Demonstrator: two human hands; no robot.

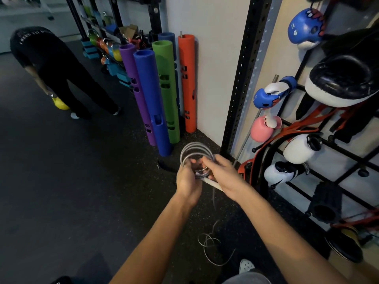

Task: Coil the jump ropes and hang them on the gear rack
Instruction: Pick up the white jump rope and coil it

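The rope (196,153) sits in the lower centre of the frame, wound into a small grey coil held between both hands above the dark floor (82,181). The left hand (187,181) has its fingers curled round the coil's left side. The right hand (222,173) has its fingers closed on the coil's right side, just above a white handle (213,184). A loose tail (211,249) lies tangled on the floor below. The rack (242,89) stands at right, hung with gloves (270,95). Coloured tubes (151,95) lean against the wall at centre. In the upper left a person (51,64) bends over.
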